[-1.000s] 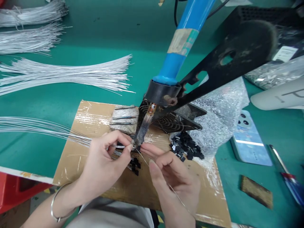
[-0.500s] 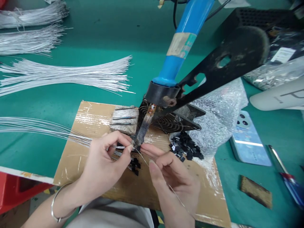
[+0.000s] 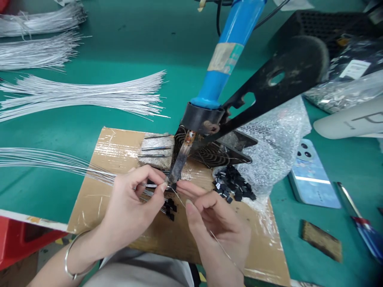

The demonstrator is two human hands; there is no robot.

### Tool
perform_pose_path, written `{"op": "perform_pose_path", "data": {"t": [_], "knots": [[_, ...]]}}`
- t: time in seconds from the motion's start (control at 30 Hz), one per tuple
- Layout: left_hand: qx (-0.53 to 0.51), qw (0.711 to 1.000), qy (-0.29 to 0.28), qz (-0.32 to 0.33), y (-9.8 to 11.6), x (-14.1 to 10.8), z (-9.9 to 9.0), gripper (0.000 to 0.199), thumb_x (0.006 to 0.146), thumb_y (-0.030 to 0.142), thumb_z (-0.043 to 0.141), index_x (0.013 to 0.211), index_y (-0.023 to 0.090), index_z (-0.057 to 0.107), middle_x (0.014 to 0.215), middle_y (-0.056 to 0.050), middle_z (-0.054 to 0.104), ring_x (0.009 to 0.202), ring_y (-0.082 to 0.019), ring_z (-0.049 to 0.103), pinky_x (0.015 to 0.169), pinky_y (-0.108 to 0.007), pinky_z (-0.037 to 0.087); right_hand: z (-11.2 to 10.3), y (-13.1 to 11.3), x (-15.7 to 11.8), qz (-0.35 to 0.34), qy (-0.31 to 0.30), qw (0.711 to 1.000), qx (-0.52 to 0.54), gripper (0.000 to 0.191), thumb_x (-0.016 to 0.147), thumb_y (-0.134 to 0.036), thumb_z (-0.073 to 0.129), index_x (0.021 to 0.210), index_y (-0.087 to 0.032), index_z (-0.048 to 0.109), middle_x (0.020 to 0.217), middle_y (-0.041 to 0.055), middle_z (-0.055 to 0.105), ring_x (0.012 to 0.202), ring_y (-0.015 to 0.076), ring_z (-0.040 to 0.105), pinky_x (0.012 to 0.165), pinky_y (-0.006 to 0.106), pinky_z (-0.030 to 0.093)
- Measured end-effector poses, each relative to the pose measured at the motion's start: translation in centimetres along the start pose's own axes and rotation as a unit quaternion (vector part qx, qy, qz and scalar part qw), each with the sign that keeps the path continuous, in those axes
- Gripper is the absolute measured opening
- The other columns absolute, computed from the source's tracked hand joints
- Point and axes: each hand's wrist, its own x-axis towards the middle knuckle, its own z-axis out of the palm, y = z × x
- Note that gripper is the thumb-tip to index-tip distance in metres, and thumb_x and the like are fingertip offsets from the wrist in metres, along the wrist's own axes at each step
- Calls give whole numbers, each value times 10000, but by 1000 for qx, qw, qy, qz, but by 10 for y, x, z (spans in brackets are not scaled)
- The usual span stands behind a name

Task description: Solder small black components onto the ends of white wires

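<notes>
A blue-handled soldering iron (image 3: 214, 75) hangs tip down in a black metal holder (image 3: 278, 75). Just left of its tip, my left hand (image 3: 137, 199) pinches a thin wire (image 3: 151, 185) between thumb and forefinger. My right hand (image 3: 217, 227) is closed on a strand of solder wire (image 3: 178, 196), which runs from the tip area down across the palm. Its fingertips reach close to a small black part (image 3: 172, 186) under the tip. Below lie several wires ending in black connectors (image 3: 170, 208). The exact contact at the tip is too small to tell.
Brown cardboard (image 3: 98, 191) covers the work area. Behind are a fan (image 3: 215, 153) and a block with metal tips (image 3: 156, 150). Black pieces (image 3: 233, 184) lie by bubble wrap (image 3: 269, 147); a phone (image 3: 314, 175) and screwdriver (image 3: 365, 231) are right. White wire bundles (image 3: 83, 93) lie left.
The soldering iron and its holder appear shifted very slightly left. My right hand has moved a little left with the solder wire; my left hand stays in place.
</notes>
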Motion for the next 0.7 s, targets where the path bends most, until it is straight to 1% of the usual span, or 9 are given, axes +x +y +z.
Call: {"op": "perform_pose_path", "data": {"t": [0.2, 0.4, 0.47, 0.6, 0.7], "knots": [[-3, 1000, 2, 4, -1, 0, 0, 165, 866, 158, 615, 730, 203, 696, 803, -37, 783, 698, -167, 663, 566, -259, 453, 1, -1, -1, 5, 4, 1000, 7, 255, 945, -229, 721, 705, -238, 636, 1145, 62, 837, 1047, 240, 814, 995, 396, 652], [10, 1000, -3, -4, -1, 0, 0, 163, 865, 169, 618, 723, 207, 686, 803, -40, 778, 681, -172, 651, 520, -271, 387, 1, -1, -1, 3, 9, 1000, 2, 247, 943, -207, 708, 709, -241, 637, 1128, 34, 839, 1042, 201, 810, 989, 327, 641], [9, 1000, -5, -5, -1, 0, 0, 162, 865, 170, 617, 721, 207, 682, 807, -41, 777, 684, -174, 650, 525, -272, 392, 1, -1, -1, 7, 8, 1000, -5, 238, 939, -207, 713, 717, -242, 637, 1129, 31, 839, 1038, 196, 811, 979, 319, 642], [-1, 1000, -4, -2, -1, 1, 1, 166, 868, 164, 615, 721, 207, 680, 798, -37, 773, 682, -166, 644, 552, -265, 430, 1, -1, -1, 5, 6, 1000, -6, 246, 937, -225, 723, 708, -237, 635, 1125, 55, 839, 1037, 223, 815, 977, 361, 650], [-6, 1000, -2, 2, -1, 1, 1, 165, 866, 157, 617, 723, 207, 682, 793, -34, 770, 677, -160, 639, 564, -260, 446, 0, -1, -1, 3, 4, 1000, -7, 244, 936, -229, 728, 708, -239, 640, 1121, 52, 840, 1031, 222, 816, 975, 352, 649]]}}
